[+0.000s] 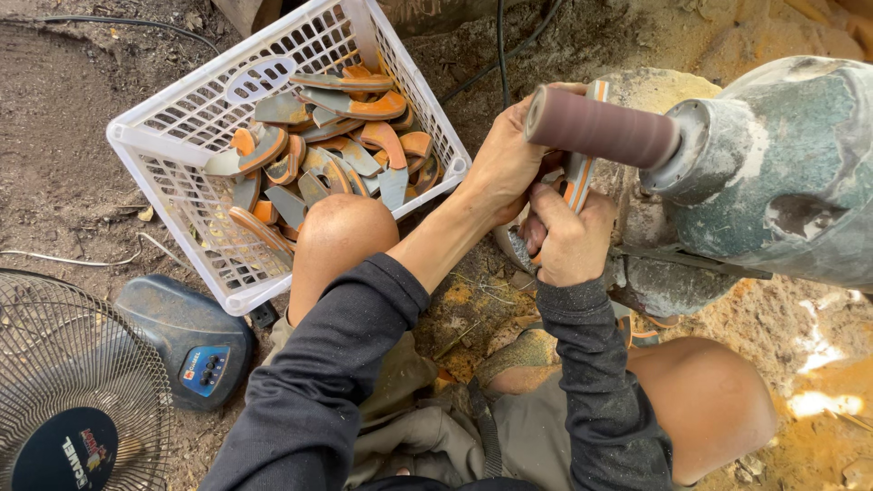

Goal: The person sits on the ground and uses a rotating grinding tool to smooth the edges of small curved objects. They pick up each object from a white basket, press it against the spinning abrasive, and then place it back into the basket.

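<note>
A narrow shoe-sole piece, grey with an orange edge, stands nearly upright between the person's two hands, pressed up behind and under the reddish-brown sanding drum that sticks out leftward from a dusty grey-green motor housing. The left hand is curled closed around the upper part of the piece, with its thumb and fingers reaching up to the drum's free end. The right hand is wrapped shut around the lower part, knuckles toward the camera, so the bottom end of the piece shows only as a grey tip just left of that hand. Both forearms wear dark long sleeves, the left one pushed up above the wrist. The person sits low with bare knees on either side of the work: the left knee rests just against the near wall of a white plastic lattice basket, the right knee lies below the motor. The basket is tilted on the dirt and holds a loose heap of similar curved grey-and-orange sole pieces. At lower left stands an electric fan, its wire grille and its dark blue base with push buttons near the basket's corner. Yellow-orange sanding dust coats the ground at right, and black cables run across the soil above.
</note>
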